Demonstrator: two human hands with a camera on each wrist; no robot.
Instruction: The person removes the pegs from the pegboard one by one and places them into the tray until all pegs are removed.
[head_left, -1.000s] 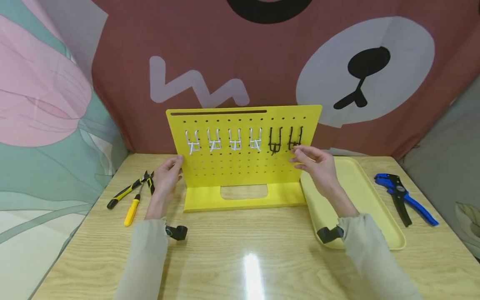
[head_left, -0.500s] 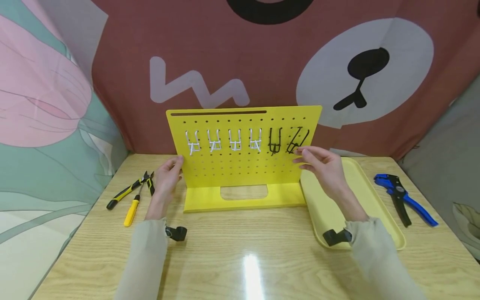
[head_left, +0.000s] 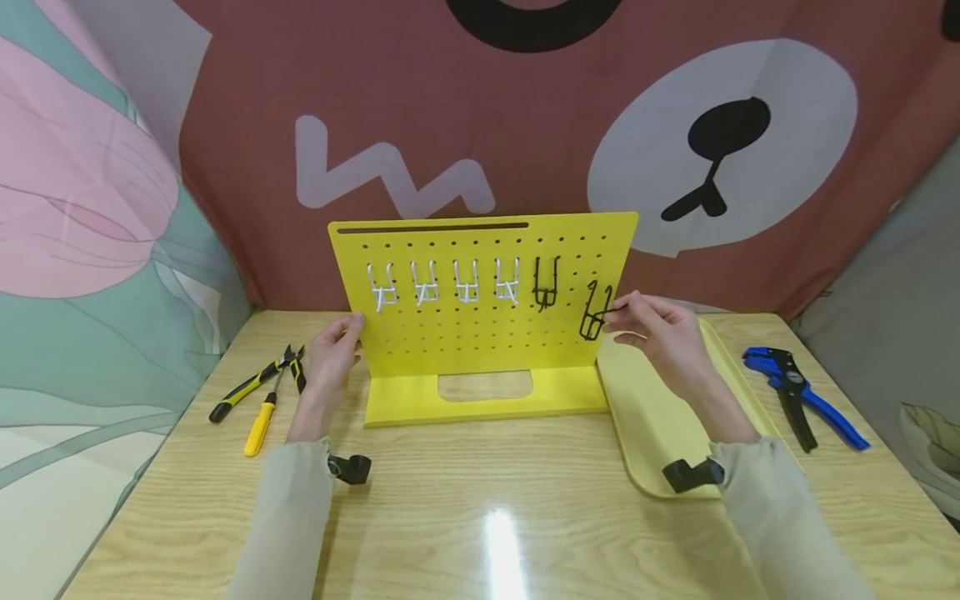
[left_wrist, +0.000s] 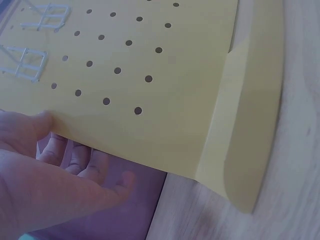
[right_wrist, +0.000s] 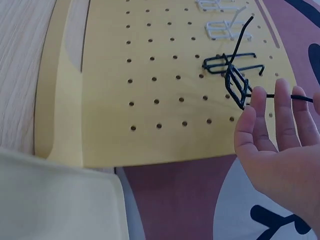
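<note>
A yellow pegboard (head_left: 450,350) stands upright on the table. At its left edge my left hand (head_left: 333,350) pinches the board, thumb on the front and fingers behind, as the left wrist view shows. My right hand (head_left: 660,333) pinches a black wire pegboard hook (head_left: 592,321) by its prong, in front of the board's lower right side. In the right wrist view this hook (right_wrist: 237,85) hangs tilted with its bent ends off the holes. Another black hook (head_left: 546,283) sits in the board, and several white hooks (head_left: 467,282) line up to its left.
A pale yellow tray (head_left: 645,450) lies beside the board, under my right forearm. Farther right are blue and black wire strippers (head_left: 802,396). Left of the board lie cutting pliers (head_left: 251,387) and a yellow-handled screwdriver (head_left: 260,427). A printed cloth (head_left: 375,83) hangs behind.
The rightmost black hook has tilted, come out of its holes and moved down and towards the right with my right hand. My left hand stays at the board's edge.
</note>
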